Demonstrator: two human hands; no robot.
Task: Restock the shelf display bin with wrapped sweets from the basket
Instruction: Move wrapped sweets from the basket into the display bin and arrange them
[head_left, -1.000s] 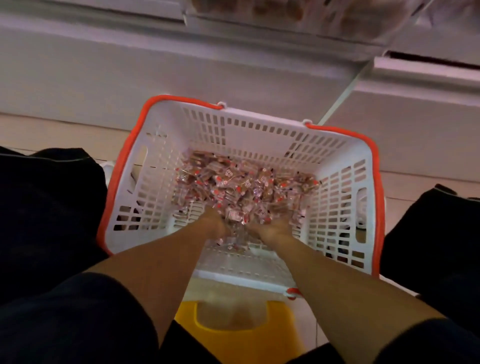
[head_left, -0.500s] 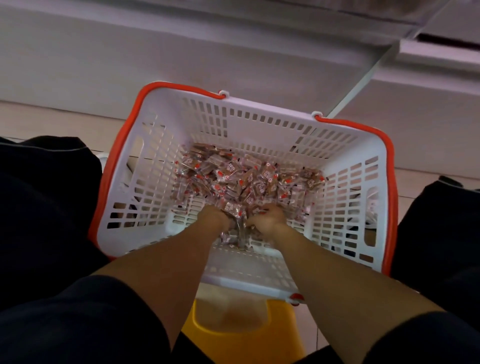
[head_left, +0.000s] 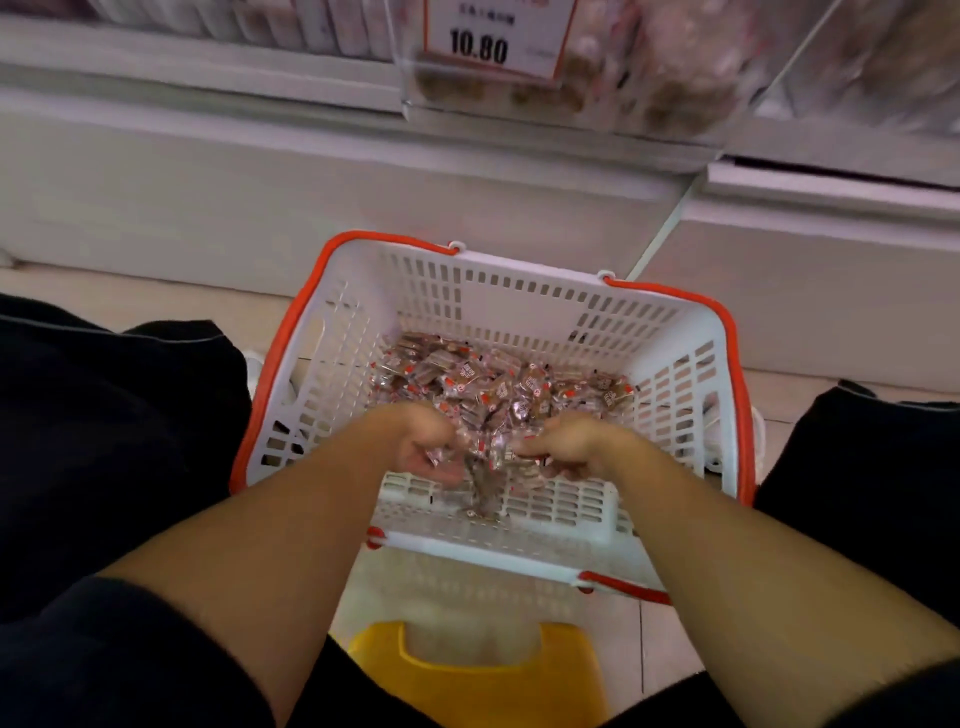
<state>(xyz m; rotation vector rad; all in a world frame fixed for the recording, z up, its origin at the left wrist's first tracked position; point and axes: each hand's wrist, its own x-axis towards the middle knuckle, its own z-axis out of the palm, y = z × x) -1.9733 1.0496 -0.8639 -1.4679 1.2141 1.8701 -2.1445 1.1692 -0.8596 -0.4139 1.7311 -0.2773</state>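
Dozens of wrapped sweets (head_left: 498, 382), in clear and red wrappers, lie heaped on the floor of the white basket (head_left: 524, 306), mostly toward its far wall. Both hands are down inside the basket at the near edge of the heap. The left hand (head_left: 421, 447) has its fingers curled around a clump of sweets, and the right hand (head_left: 576, 447) is curled around another clump just beside it; a few sweets trail down between the two hands toward the basket floor. The basket has an orange rim and handles and stands on pale floor tiles between the person's dark-clothed knees. Beyond it, above a white base panel, sits the clear display bin (head_left: 670, 78), blurred, with a price tag (head_left: 488, 39) reading 10.80. A yellow stool (head_left: 467, 670) shows below the forearms.
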